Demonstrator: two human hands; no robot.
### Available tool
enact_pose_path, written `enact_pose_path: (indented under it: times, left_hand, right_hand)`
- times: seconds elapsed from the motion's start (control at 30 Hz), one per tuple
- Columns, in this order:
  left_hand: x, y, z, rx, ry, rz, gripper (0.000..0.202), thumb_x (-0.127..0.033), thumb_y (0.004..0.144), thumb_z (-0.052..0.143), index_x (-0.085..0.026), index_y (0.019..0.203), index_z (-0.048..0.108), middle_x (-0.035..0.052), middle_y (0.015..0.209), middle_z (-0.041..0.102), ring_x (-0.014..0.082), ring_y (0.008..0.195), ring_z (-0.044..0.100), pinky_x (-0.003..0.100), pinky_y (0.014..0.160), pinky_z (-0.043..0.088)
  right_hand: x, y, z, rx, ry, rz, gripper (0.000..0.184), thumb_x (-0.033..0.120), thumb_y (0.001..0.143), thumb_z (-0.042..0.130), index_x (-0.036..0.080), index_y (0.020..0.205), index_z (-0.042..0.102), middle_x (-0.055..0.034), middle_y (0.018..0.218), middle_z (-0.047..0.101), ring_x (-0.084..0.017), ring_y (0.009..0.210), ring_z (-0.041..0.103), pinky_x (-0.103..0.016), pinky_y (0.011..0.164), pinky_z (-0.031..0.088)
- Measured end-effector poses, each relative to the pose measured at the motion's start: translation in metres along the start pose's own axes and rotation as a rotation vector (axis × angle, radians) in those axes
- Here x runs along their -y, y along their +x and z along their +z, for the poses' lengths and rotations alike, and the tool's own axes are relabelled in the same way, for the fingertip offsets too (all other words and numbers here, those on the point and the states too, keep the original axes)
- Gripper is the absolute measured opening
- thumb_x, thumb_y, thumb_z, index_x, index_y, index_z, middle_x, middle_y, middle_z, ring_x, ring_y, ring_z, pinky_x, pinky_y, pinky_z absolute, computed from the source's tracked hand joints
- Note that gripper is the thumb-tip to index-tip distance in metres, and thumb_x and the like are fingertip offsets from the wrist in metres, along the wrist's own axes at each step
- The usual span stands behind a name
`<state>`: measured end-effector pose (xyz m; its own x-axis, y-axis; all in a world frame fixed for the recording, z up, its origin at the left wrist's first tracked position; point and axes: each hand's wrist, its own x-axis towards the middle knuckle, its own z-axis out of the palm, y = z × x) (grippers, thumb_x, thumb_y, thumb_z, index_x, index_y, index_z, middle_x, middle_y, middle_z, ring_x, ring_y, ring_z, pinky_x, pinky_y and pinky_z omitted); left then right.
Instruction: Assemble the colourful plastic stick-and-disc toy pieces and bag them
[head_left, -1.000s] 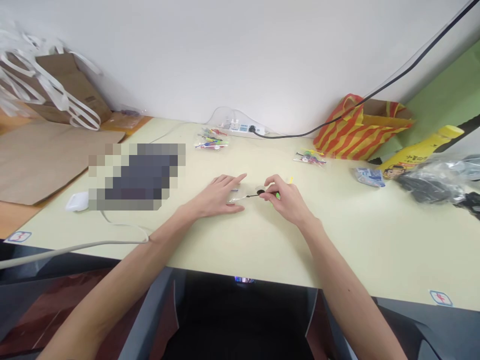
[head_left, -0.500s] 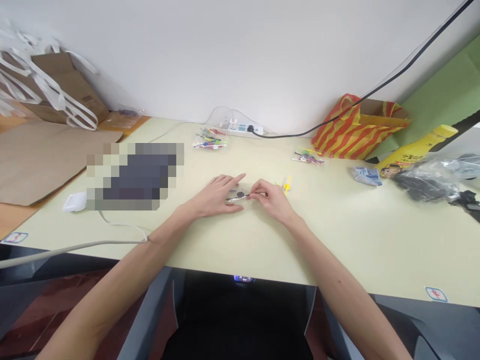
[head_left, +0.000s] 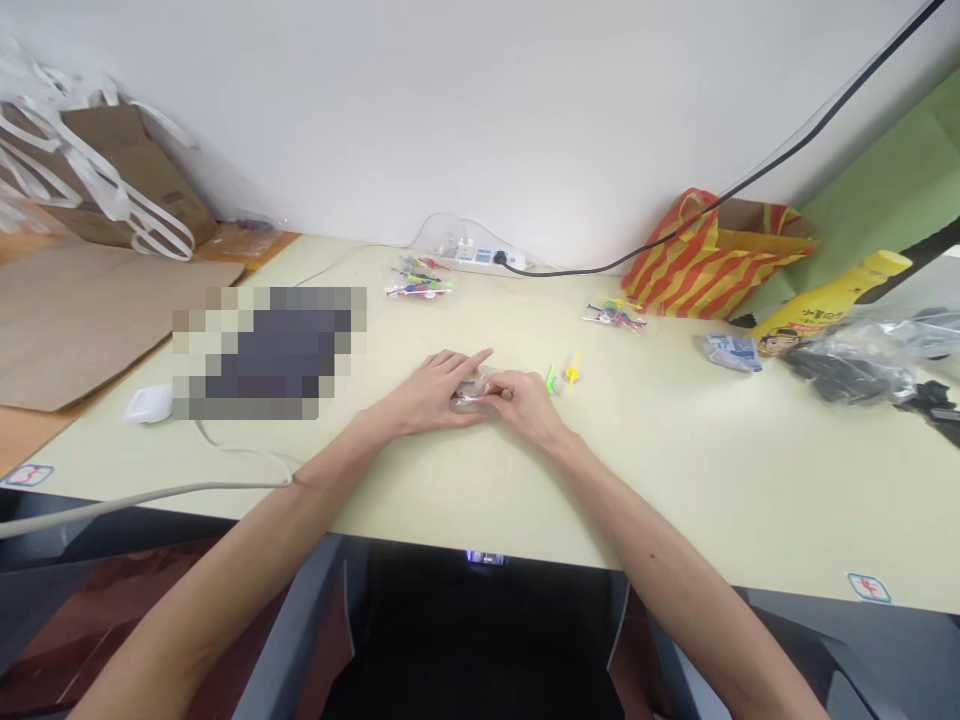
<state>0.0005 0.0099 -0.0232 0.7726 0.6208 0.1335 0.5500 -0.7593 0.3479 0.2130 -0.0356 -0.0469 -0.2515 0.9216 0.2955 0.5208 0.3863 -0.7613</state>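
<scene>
My left hand (head_left: pixel 431 394) lies with its fingers stretched out and thumb apart, resting over a small clear plastic bag (head_left: pixel 466 403) on the table. At the right end of this bag, my right hand (head_left: pixel 526 404) is closed in a pinch, its fingertips close to the left hand. What those fingers grip is too small and covered to make out. Just beyond the right hand lie a small green plastic piece (head_left: pixel 551 380) and a yellow plastic piece (head_left: pixel 572 374) with a round middle. Most of the bag's contents are hidden by my hands.
By the wall sit a power strip (head_left: pixel 480 258) and bags of colourful pieces (head_left: pixel 420 280), with another such bag (head_left: pixel 615 314) further right. A striped bag (head_left: pixel 712 260) and yellow bottle (head_left: pixel 832 303) stand at right. A cable (head_left: pixel 202 486) crosses near my left forearm.
My right hand has shifted left, closer to my left hand, uncovering more of the green piece. The dark bit seen between the hands earlier is now out of sight. My left hand has barely moved.
</scene>
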Motion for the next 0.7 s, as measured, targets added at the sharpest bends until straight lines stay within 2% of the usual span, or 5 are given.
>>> enact_pose_path:
  times: [0.17, 0.37, 0.57, 0.7]
  left_hand:
    - [0.0, 0.0, 0.0, -0.017, 0.038, 0.024, 0.091, -0.06, 0.09, 0.064, -0.028, 0.164, 0.021, 0.0107, 0.135, 0.06, 0.0321, 0.129, 0.05, 0.048, 0.115, 0.035]
    - [-0.009, 0.0, -0.001, -0.037, 0.133, 0.072, 0.086, -0.058, 0.093, 0.061, -0.027, 0.164, 0.023, 0.0125, 0.136, 0.059, 0.0339, 0.13, 0.05, 0.051, 0.115, 0.034]
    - [-0.01, 0.001, 0.0, -0.026, 0.147, 0.071, 0.085, -0.059, 0.094, 0.058, -0.026, 0.164, 0.022, 0.0125, 0.137, 0.059, 0.0338, 0.131, 0.05, 0.05, 0.115, 0.033]
    - [-0.01, 0.002, -0.001, -0.02, 0.157, 0.07, 0.083, -0.057, 0.095, 0.057, -0.025, 0.164, 0.023, 0.013, 0.137, 0.059, 0.0339, 0.131, 0.05, 0.049, 0.115, 0.034]
  right_hand:
    - [-0.002, 0.001, 0.004, 0.066, 0.023, -0.043, 0.024, 0.009, 0.091, 0.06, 0.023, 0.087, 0.08, -0.0041, 0.091, 0.078, -0.019, 0.082, 0.07, -0.03, 0.081, 0.05]
    - [0.004, 0.002, 0.002, 0.051, 0.046, 0.036, 0.016, 0.012, 0.089, 0.064, 0.021, 0.086, 0.076, 0.0025, 0.073, 0.074, -0.015, 0.064, 0.061, -0.026, 0.069, 0.046]
    - [0.004, 0.002, 0.006, 0.06, -0.008, 0.026, 0.023, 0.009, 0.088, 0.065, 0.025, 0.086, 0.082, -0.0019, 0.092, 0.078, -0.018, 0.078, 0.068, -0.029, 0.078, 0.05]
    - [0.007, 0.002, 0.01, 0.049, -0.074, 0.057, 0.017, 0.013, 0.087, 0.069, 0.024, 0.079, 0.08, -0.0027, 0.087, 0.077, -0.017, 0.075, 0.067, -0.029, 0.073, 0.048]
